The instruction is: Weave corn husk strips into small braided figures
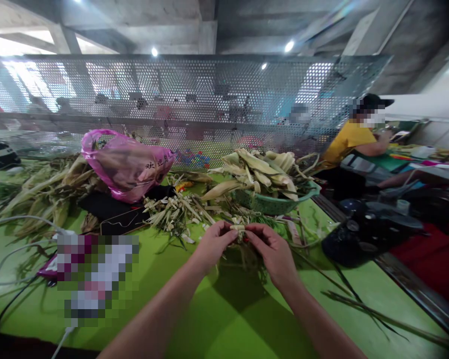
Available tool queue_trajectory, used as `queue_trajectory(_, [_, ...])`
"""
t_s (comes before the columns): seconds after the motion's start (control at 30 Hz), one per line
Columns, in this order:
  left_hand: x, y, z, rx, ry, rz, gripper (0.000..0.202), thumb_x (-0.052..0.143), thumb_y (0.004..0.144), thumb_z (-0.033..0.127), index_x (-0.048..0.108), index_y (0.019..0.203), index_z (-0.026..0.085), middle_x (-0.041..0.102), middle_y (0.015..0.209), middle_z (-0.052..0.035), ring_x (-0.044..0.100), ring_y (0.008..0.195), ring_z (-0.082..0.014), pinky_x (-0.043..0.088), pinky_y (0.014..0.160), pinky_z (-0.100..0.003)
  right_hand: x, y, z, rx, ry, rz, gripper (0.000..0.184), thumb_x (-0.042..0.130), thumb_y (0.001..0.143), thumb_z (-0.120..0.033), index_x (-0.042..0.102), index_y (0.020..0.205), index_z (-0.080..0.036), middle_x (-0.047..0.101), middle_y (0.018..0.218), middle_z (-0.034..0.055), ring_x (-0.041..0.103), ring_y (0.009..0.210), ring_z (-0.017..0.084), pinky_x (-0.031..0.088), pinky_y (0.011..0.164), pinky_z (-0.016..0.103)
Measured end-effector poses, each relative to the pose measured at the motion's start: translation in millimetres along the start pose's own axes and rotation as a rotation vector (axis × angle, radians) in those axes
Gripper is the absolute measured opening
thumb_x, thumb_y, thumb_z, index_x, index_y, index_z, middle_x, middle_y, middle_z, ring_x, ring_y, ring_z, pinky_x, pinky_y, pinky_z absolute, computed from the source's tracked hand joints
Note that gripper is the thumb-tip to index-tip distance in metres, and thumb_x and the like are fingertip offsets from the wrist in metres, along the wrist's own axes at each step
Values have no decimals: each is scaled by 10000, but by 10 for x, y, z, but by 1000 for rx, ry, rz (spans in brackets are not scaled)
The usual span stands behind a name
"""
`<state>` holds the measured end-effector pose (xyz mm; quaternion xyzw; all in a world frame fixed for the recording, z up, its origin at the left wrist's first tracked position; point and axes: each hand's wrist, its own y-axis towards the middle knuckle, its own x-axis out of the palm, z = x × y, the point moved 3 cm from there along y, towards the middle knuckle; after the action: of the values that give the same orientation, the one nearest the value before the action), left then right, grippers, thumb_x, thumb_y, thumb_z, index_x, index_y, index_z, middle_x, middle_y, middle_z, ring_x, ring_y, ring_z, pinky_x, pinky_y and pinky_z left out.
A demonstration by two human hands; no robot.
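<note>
Both my hands meet over the green table [224, 314], pinching a small pale bundle of corn-husk strips [240, 230] between them. My left hand [214, 243] grips the bundle's left side with thumb and fingers closed. My right hand [271, 249] closes on its right side, and a bit of red shows at the fingertips. Dark green strands hang below the bundle toward the table. Just beyond my hands lies a heap of cut husk pieces [175, 212].
A green basket [275, 202] piled with corn husks stands behind the bundle. A pink plastic bag [125, 164] and loose husks [41, 192] lie at the left, with cables and a phone. A perforated metal screen [194, 99] backs the table. A person in yellow [353, 142] sits at the right.
</note>
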<state>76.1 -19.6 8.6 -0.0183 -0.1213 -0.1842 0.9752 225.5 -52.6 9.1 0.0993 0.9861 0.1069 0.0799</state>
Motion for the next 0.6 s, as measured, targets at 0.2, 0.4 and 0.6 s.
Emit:
queue_trajectory(0.2, [-11,34,-69,34,23,-14,229,677,726,349,562,776,157,524,695,20,459,652,-102,365,651,-243,12,-16,-37,51,-25,-4,265,692,744,-435,636,788,-180,565,671,-3,474,636,153,379,602,263])
queue_trajectory(0.4, [-19,36,-68,49,37,-36,249,691,727,373,599,785,149,555,706,13,472,652,-97,372,651,-240,18,-23,-38,111,90,-19,266,719,713,-424,621,766,-183,542,664,-15,450,613,138,362,570,250])
queue_trajectory(0.6, [-18,2,-10,-12,-90,21,363,779,622,416,592,765,140,572,678,10,503,627,-93,396,648,-241,40,-19,18,138,193,-25,305,738,712,-423,632,885,-196,627,825,18,546,739,163,442,685,269])
